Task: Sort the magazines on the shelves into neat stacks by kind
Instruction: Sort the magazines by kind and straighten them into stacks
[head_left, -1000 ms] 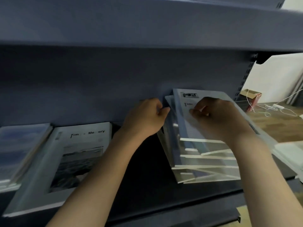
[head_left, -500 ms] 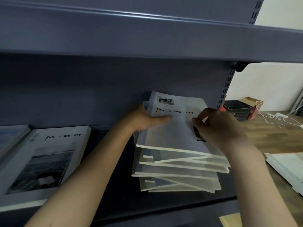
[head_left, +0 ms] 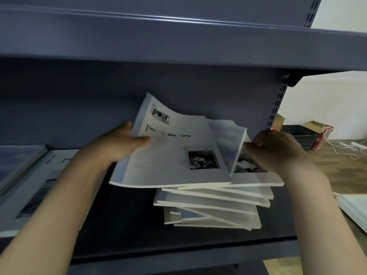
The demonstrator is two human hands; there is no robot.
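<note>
Lifted since a moment ago, the top magazine (head_left: 170, 151) bows limply over the untidy stack (head_left: 214, 203) on the shelf (head_left: 123, 231), left hand (head_left: 117, 145) gripping its spine edge, right hand (head_left: 276, 149) pinching a flimsy blue one (head_left: 228, 139), so both probably want edge support.

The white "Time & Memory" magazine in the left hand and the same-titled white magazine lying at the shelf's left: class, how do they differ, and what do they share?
The white magazine in the left hand is lifted and bent, and its whole cover shows. The white magazine at the shelf's left lies flat, and the left forearm hides part of it. The left hand grips the first; nothing touches the second.

Both have white covers with black title lettering and a dark photo.
</note>
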